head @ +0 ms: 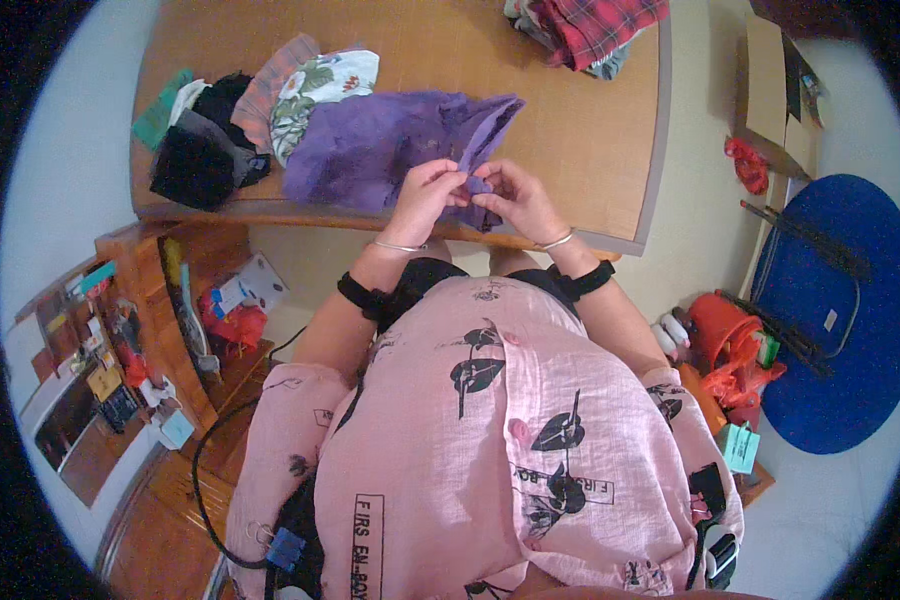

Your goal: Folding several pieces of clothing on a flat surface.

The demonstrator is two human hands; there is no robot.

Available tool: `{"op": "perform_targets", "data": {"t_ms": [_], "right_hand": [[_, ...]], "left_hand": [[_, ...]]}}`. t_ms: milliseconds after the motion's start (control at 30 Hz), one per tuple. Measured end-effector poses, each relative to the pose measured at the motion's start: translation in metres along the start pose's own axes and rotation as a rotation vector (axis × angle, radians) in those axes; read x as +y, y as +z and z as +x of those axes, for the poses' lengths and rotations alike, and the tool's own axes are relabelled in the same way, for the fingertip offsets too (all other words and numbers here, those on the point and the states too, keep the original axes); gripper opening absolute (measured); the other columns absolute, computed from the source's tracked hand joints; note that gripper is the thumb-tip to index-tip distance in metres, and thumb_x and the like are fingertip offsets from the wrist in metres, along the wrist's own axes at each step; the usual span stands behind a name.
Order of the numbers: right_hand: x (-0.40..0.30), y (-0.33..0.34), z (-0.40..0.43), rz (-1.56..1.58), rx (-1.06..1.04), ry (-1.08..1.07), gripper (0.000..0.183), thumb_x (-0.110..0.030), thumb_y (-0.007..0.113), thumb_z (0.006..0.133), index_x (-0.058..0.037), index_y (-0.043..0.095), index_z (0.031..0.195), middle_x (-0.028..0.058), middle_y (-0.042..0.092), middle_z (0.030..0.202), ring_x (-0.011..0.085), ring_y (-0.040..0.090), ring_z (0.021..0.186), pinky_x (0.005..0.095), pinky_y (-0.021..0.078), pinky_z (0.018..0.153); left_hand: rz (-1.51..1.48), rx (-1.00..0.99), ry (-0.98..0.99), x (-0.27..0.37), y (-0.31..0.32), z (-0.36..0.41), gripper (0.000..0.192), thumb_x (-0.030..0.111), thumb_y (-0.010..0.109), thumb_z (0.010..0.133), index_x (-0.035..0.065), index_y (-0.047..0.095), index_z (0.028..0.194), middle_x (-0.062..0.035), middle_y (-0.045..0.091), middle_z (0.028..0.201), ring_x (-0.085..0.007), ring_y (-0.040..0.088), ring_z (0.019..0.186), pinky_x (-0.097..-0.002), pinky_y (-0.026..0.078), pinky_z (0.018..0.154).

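Observation:
A purple garment (382,146) lies bunched along the near edge of the wooden table (577,142). Part of its edge rises toward the right in a narrow fold with a dark inner side. My left hand (431,191) pinches this cloth between thumb and fingers. Close beside it, my right hand (521,199) grips a small rolled or folded bit of the same purple fabric. The fingertips nearly meet, so the exact shape of the held part is hidden. Some of the cloth hangs over the table edge below my hands.
Left of the purple garment lie a floral white cloth (330,90), an orange-grey plaid cloth (270,94) and black clothing (195,165). Folded plaid clothes (592,34) sit far right. A wooden cabinet (180,330) stands left; a blue round folding table (832,322) leans right.

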State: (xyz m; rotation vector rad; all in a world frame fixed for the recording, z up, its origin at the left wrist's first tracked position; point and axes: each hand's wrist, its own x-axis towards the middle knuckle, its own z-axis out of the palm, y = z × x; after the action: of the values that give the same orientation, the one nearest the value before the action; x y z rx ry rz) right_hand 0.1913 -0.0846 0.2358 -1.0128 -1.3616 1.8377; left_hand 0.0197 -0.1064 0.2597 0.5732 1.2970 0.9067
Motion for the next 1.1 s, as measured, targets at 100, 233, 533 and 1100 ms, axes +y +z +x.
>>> {"op": "perform_targets", "data": {"t_ms": [100, 233, 533, 1100], "right_hand": [[-0.020, 0.000, 0.000, -0.023, -0.089, -0.051, 0.027, -0.005, 0.067, 0.076, -0.0069, 0.056, 0.100, -0.0024, 0.053, 0.077, 0.0059, 0.051, 0.070, 0.0222, 0.0445, 0.064], [-0.059, 0.010, -0.005, -0.031, -0.185, -0.064, 0.027, -0.006, 0.062, 0.080, -0.0069, 0.055, 0.107, 0.0007, 0.057, 0.084, 0.0092, 0.053, 0.075, 0.0251, 0.0453, 0.069], [-0.099, 0.028, -0.007, -0.370, -0.261, -0.374, 0.035, -0.002, 0.060, 0.077, -0.0067, 0.053, 0.111, 0.0113, 0.058, 0.096, 0.0227, 0.058, 0.080, 0.0302, 0.0472, 0.072], [-0.159, 0.065, -0.009, -0.559, 0.005, -0.561, 0.016, -0.007, 0.068, 0.071, -0.0039, 0.054, 0.079, 0.0121, 0.056, 0.076, 0.0296, 0.057, 0.069, 0.0346, 0.0452, 0.060]], "left_hand": [[-0.122, 0.038, 0.018, 0.020, 0.005, -0.020, 0.009, 0.008, 0.052, 0.084, 0.0025, 0.058, 0.082, -0.0040, 0.058, 0.077, -0.0117, 0.058, 0.066, -0.0252, 0.049, 0.060], [-0.132, 0.117, 0.086, 0.043, 0.009, -0.043, 0.008, 0.008, 0.050, 0.083, 0.0029, 0.057, 0.082, -0.0036, 0.058, 0.077, -0.0122, 0.058, 0.067, -0.0260, 0.049, 0.062], [-0.190, 0.067, 0.184, 0.063, 0.006, -0.077, 0.010, 0.009, 0.048, 0.084, 0.0042, 0.057, 0.081, -0.0015, 0.057, 0.078, -0.0100, 0.056, 0.069, -0.0243, 0.047, 0.062], [-0.167, -0.136, 0.350, 0.103, -0.010, -0.108, 0.017, 0.010, 0.057, 0.085, -0.0007, 0.059, 0.098, -0.0032, 0.061, 0.093, -0.0104, 0.057, 0.084, -0.0232, 0.044, 0.078]]}}
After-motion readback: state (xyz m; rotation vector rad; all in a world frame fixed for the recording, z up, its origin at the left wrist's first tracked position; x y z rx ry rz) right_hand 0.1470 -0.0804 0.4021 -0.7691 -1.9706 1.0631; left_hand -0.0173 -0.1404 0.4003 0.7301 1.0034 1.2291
